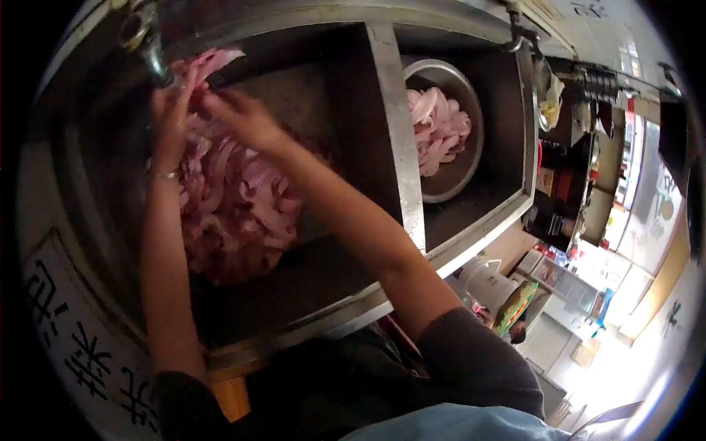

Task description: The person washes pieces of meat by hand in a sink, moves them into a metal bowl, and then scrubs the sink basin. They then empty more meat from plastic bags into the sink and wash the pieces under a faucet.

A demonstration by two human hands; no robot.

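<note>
Under the tap point(152, 59) at the upper left, a long pink piece of raw meat point(209, 67) is held between my two hands. My left hand point(169, 117), with a bracelet at its wrist, is closed around its lower part. My right hand point(246, 121) pinches the same piece from the other side, its fingers slightly blurred. Just below my hands lies a large pile of raw meat pieces point(243, 198) in the left sink basin point(316, 95). My forearms cover parts of the pile.
A metal divider point(397, 132) separates the two basins. In the right basin stands a round metal bowl point(471, 95) with pale raw meat pieces point(441, 128). A second tap point(521, 33) is at the far right corner. A white bucket point(487, 285) and shelves stand beyond the sink.
</note>
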